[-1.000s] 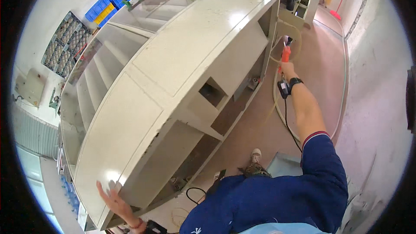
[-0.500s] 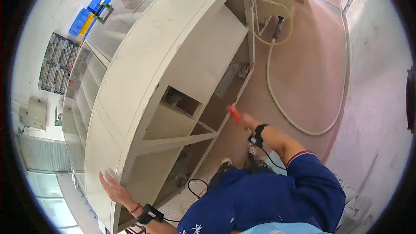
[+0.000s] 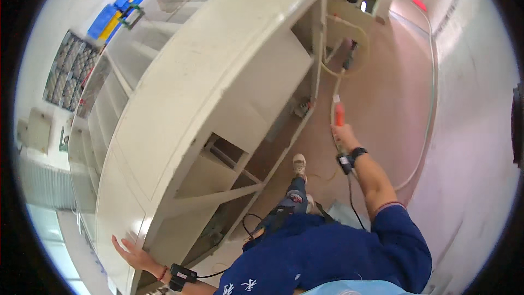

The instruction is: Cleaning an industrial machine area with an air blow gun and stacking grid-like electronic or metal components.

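My left hand (image 3: 134, 255) lies on the near edge of a large cream metal cabinet-like machine (image 3: 180, 71), its fingers apart and holding nothing. Out to the right, over the reddish floor, my right hand (image 3: 344, 135) is closed round a red-handled tool (image 3: 339, 113). The tool points forward; its far end is blurred, and I cannot tell its kind. Behind it a pale hose (image 3: 334, 90) runs along the floor.
The cream machine has open compartments (image 3: 225, 150) along its lower side. Further hose (image 3: 433, 76) follows the white wall (image 3: 475, 104) on the right. Blue bins (image 3: 103, 21) are at the far left. My shoe (image 3: 299, 165) stands beside the machine's base.
My right hand has swung forward and right with the red-handled tool. One foot has stepped forward. My left hand stays on the machine while the view has shifted slightly.
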A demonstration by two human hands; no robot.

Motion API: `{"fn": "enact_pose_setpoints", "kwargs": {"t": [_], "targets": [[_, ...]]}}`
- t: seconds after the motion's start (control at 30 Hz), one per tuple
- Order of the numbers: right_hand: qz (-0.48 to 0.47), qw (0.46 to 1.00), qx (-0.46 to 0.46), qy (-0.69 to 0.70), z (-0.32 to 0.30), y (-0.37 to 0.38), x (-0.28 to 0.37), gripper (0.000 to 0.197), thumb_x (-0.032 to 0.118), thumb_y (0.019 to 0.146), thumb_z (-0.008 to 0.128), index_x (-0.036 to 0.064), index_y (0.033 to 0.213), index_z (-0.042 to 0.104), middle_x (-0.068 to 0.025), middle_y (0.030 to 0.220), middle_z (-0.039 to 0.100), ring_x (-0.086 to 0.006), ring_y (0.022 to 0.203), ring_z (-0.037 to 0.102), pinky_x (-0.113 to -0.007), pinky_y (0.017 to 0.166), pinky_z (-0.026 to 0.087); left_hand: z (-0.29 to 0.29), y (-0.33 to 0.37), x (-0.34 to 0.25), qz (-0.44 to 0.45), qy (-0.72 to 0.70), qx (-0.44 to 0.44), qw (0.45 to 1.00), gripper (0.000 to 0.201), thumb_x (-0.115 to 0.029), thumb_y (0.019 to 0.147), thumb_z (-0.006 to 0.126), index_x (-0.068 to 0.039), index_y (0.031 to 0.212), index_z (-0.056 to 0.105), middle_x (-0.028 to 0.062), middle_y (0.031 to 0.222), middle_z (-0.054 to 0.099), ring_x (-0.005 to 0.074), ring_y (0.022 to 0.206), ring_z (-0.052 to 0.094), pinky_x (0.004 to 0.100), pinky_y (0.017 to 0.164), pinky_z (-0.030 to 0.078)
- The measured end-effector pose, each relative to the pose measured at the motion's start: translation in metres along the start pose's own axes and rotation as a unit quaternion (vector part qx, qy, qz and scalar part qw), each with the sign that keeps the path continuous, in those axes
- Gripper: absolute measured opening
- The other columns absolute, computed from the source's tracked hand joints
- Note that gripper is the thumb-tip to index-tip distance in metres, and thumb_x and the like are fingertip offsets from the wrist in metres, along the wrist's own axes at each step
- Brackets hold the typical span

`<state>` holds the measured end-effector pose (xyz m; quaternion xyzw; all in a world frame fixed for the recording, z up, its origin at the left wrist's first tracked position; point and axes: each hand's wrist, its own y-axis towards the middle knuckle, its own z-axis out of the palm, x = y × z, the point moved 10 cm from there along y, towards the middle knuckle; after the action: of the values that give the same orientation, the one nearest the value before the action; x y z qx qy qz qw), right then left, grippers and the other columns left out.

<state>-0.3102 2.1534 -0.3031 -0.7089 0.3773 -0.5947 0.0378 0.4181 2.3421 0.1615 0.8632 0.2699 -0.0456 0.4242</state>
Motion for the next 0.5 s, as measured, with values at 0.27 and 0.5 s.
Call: {"fn": "enact_pose_setpoints", "kwargs": {"t": [0.27, 0.5], "targets": [[-0.293, 0.935, -0.127, -0.157, -0.213, 0.013, 0.377, 0.036, 0.041, 0.085, 0.059, 0.0064, 0.094, 0.061, -0.0027, 0.066, 0.053, -0.013, 0.052, 0.052, -0.032, 0.047, 0.042, -0.002, -0.017, 0.008, -0.024, -0.118, -0.059, 0.991, 0.035, -0.014, 0.096, 0.039, 0.0, 0.128, 0.045, 0.0161, 0.129, 0.046, 0.0263, 0.117, 0.047, 0.0345, 0.088, 0.048], [-0.556, 0.643, -0.014, -0.527, -0.046, -0.108, 0.583, 0.028, 0.024, 0.08, 0.06, -0.0039, 0.086, 0.06, -0.0214, 0.07, 0.059, -0.0384, 0.065, 0.058, -0.043, 0.062, 0.046, 0.007, -0.028, 0.022, -0.042, -0.121, -0.098, 0.987, 0.036, -0.014, 0.098, 0.031, 0.004, 0.126, 0.045, 0.0146, 0.13, 0.046, 0.026, 0.12, 0.044, 0.0368, 0.098, 0.039]]}}
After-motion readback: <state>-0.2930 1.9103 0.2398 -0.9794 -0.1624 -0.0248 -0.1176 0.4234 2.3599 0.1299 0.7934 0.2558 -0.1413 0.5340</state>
